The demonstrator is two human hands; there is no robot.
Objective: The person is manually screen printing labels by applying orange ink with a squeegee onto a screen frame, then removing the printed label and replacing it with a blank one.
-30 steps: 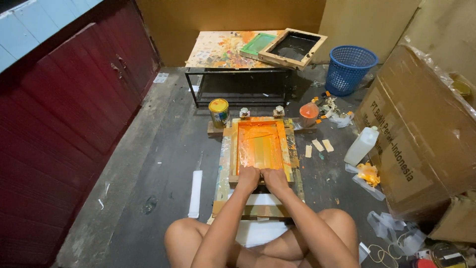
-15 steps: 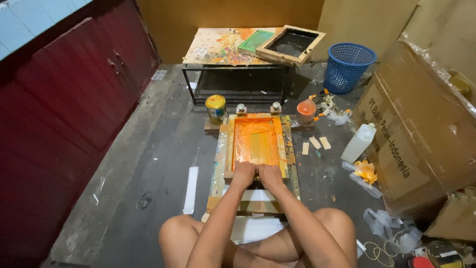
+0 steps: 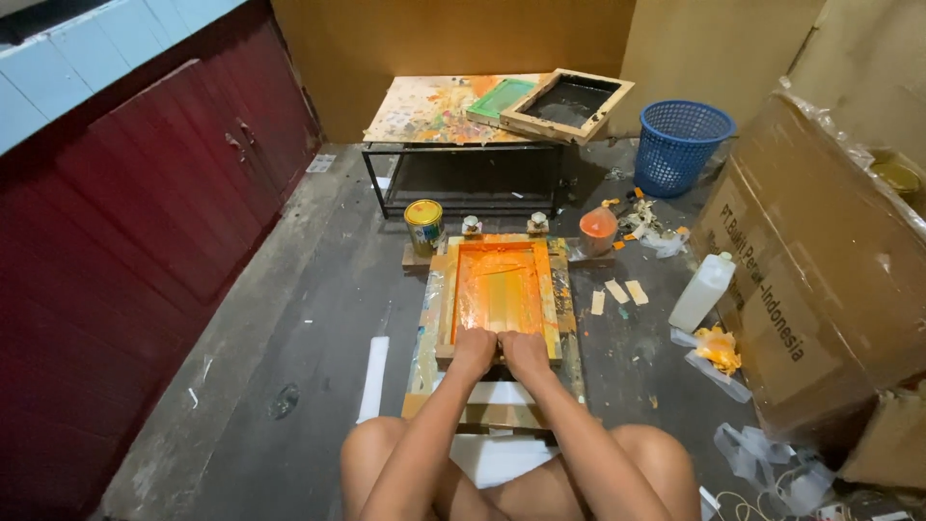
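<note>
Hands side by side, left hand and right hand, fingers curled over something at the near edge of the orange-inked screen frame on the floor; uneven pressure likely smears ink.

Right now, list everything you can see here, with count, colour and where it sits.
printing screen frame: one, wood, orange ink, floor centre
paint can: one, yellow lid, left of the frame's far end
low table: one, paint-stained, far wall
spare screens: two, green and dark, on the table
basket: one, blue, far right
plastic bottle: one, white, right
cardboard box: one, brown, right
left hand: on the frame's near edge
right hand: beside it, same edge
</note>
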